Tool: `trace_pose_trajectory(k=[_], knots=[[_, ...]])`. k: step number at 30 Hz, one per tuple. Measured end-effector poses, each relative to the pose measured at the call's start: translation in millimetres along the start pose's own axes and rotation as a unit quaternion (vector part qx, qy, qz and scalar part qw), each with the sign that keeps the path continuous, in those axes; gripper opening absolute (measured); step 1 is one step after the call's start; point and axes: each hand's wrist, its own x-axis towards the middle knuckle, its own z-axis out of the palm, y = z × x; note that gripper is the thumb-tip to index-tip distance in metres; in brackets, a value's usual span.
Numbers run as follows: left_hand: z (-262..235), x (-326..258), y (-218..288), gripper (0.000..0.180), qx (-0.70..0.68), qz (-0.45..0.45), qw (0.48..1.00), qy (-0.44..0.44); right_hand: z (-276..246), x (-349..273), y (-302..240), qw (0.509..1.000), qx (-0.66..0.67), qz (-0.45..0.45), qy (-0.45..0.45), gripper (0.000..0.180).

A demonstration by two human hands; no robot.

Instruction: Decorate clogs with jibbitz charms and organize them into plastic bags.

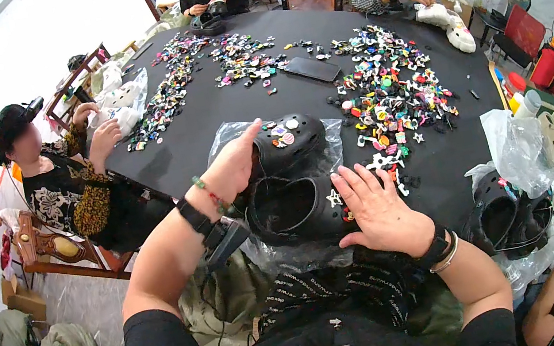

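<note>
Counter (225, 111), black-topped. Near clog (326, 218), black, lies directly in front of me at the near edge, toe to the right, foot opening toward the left. On its toe: white star charm (333, 198) and a small red-and-black charm (349, 214). Far clog (299, 152), also black, sits just behind it, toe likewise to the right, several charms on its upper, one pink-striped. Clear plastic sheet (335, 142) shows around both.

My right grip (384, 212): released, fingers spread, back of the hand up, over the toe end of the near clog, fingertips beside the star. My left grip (240, 162): at the heel end of the far clog, seen from the thumb side; other fingers hidden, so I cannot tell whether it is grasping.

Beyond the clogs: dark phone (313, 69), flat. Large charm pile (386, 79) to its right, many colours; smaller charm pile (167, 97) far to the left. Right of me: dark clogs (495, 212) in plastic, clear bag (519, 152) just behind. Co-worker at left has both hands near a plastic-wrapped white clog (123, 96).
</note>
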Motion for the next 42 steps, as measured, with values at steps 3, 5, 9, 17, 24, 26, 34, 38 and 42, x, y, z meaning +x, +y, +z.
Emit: trace_pose_trajectory(k=[3,5,9,17,24,26,34,38,42], knots=[[2.8,12.2,0.3,0.034,0.026,-0.04,0.998,0.046,0.5,-0.5,-0.2,1.0,0.004,-0.004,0.014,0.112],[8.9,13.3,-0.7,0.031,0.04,-0.069,0.995,0.057,-0.1,-0.9,-0.6,1.0,0.01,0.0,0.01,0.111],[25.2,-1.3,-1.3,0.027,0.05,-0.005,0.999,0.001,-3.6,0.5,-4.7,1.0,-0.014,0.01,-0.002,0.11],[63.1,-12.9,-26.4,0.021,0.072,0.089,0.993,-0.033,-10.7,1.8,-3.8,0.999,0.04,0.011,0.032,0.109],[61.0,-27.9,-50.4,0.018,0.221,0.19,0.957,0.007,-19.1,12.0,15.1,0.956,0.255,-0.031,0.14,0.07],[61.4,-24.6,-50.3,0.019,0.16,0.22,0.962,-0.001,-23.1,19.1,19.6,0.945,0.231,0.04,0.229,0.034],[52.0,-11.1,-65.7,0.022,0.122,0.255,0.958,0.055,-14.3,60.2,8.0,0.97,0.089,0.158,0.163,0.039],[43.7,-6.6,-73.4,0.033,0.163,0.278,0.945,0.048,-4.3,69.7,3.3,0.966,0.042,0.163,0.198,0.053],[43.0,-6.1,-75.5,0.036,0.237,0.332,0.909,0.089,1.4,73.7,4.2,0.964,0.056,0.174,0.192,0.05]])
